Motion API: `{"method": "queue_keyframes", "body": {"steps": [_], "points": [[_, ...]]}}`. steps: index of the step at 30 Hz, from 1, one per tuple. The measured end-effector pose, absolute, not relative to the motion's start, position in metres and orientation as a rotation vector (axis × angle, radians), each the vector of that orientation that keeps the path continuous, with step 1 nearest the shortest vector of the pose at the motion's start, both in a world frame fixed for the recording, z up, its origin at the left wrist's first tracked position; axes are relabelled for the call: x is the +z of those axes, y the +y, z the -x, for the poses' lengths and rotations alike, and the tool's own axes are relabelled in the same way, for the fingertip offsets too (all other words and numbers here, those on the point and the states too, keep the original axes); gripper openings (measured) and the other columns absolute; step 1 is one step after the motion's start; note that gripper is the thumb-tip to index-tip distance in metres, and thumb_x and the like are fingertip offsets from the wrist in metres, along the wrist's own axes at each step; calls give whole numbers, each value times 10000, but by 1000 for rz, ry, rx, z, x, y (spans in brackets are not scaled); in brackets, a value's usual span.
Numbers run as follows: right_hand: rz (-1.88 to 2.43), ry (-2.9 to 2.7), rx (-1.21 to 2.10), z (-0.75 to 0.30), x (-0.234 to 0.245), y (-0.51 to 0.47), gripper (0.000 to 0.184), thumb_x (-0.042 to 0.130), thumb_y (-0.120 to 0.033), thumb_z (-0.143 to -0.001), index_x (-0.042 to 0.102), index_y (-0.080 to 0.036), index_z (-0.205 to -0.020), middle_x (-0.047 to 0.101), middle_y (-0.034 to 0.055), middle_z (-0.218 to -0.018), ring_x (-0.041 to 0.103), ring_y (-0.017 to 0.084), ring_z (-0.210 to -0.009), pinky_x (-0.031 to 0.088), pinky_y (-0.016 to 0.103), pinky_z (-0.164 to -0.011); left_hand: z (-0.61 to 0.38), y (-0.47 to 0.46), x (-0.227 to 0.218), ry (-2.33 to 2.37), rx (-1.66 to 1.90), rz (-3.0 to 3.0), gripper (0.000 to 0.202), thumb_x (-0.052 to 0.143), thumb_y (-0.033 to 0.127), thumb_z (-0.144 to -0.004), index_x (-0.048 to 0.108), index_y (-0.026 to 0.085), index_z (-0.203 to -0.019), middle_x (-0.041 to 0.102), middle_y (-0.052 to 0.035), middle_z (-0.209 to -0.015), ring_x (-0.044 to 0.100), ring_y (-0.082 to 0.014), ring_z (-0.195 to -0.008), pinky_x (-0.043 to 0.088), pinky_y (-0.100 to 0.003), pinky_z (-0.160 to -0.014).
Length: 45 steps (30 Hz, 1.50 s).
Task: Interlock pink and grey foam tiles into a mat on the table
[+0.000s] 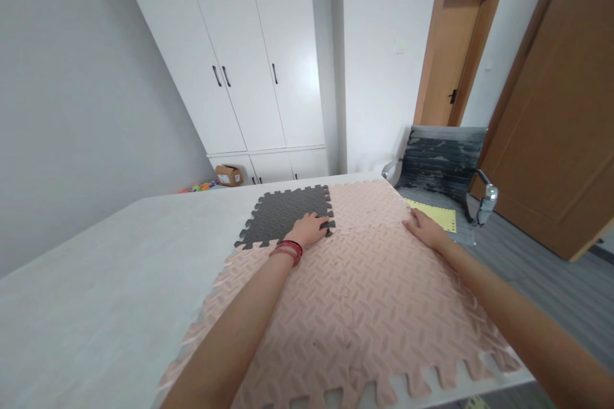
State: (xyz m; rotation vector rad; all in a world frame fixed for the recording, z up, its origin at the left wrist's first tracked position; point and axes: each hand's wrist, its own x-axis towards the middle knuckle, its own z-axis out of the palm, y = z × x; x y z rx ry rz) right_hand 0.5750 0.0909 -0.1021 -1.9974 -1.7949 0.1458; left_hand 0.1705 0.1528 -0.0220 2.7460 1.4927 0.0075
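White surface [96, 294] fills most of the view, running from near edge back toward the wall w/ the white wardrobe [249, 64]. On its right half lie pink foam puzzle mats [355, 294], interlocked into one big sheet w/ tread pattern; toothed edge hangs at the near side of the surface, right edge reaches the surface's right side. At the far-left corner of the pink sheet sits a dark grey foam puzzle mat [283, 214], flat, its right and near teeth meeting the pink pieces; left and far edges free on the bare surface.

Right of the surface, just beside it: grey office chair [441, 166] w/ chrome armrests, a yellow sheet [439, 214] lying on its seat. Behind it, brown doors [551, 115]. On the floor by the wardrobe, a small cardboard box [229, 174] and some coloured bits next to it, too small to make out.

Left hand [311, 229], palm down, fingers spread a bit, rests on the seam where grey mat's near-right corner joins the pink; it grips nothing. Red and dark bracelets [289, 250] on that wrist. Right hand [422, 225] lies flat and open on the pink sheet near its right edge, close to the chair, also holding nothing. Both hands well apart, arms stretched forward over the pink mats.
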Motion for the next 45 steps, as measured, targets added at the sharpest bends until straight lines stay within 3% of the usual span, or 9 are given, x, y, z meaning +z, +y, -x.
{"method": "queue_keyframes", "body": {"steps": [26, 45], "points": [[1974, -1807, 118, -569, -97, 87, 742, 362, -578, -877, 357, -62, -1410, 422, 185, -1441, 424, 292, -1312, 309, 412, -1120, -190, 182, -10, 1605, -71, -2749, 386, 548, 409, -902, 540, 194, -1222, 559, -89, -1251, 573, -214, -1076, 496, -453, -914], [2004, -1825, 96, -565, -93, 87, 713, 323, -583, -891, 384, -69, -1380, 448, 172, -1421, 436, 283, -1300, 305, 404, -1124, -197, 269, -27, 1689, 28, -2429, 396, 553, 394, -901, 525, 186, -1236, 565, -89, -1237, 587, -208, -1049, 513, -438, -886]]}}
